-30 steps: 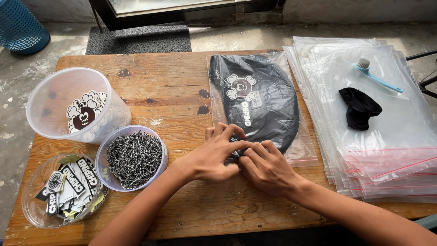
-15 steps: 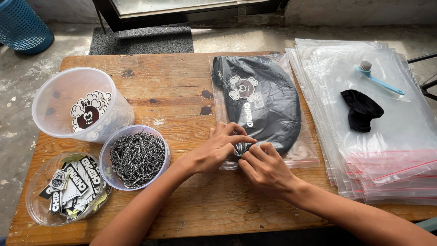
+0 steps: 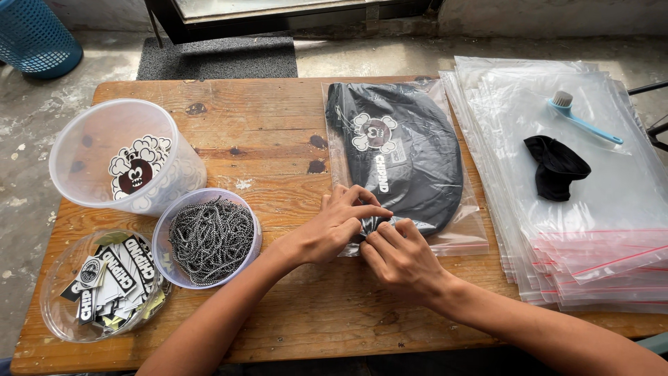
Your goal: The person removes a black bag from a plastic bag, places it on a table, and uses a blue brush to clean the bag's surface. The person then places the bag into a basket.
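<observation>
Here, both hands worked at the near end of a clear bag (image 3: 456,230) holding a black cap (image 3: 403,160) with a round white patch, near the table's (image 3: 278,139) middle. The left hand (image 3: 334,226) and right hand (image 3: 400,254) pinched the bag's near edge, fingers closed on it. Three tubs stood at the left edge: stickers (image 3: 139,170), chains (image 3: 209,237), labels (image 3: 111,278). A stack of bags (image 3: 591,230) filled the right edge, carrying one blue brush (image 3: 581,118) and one black cloth (image 3: 557,166).
</observation>
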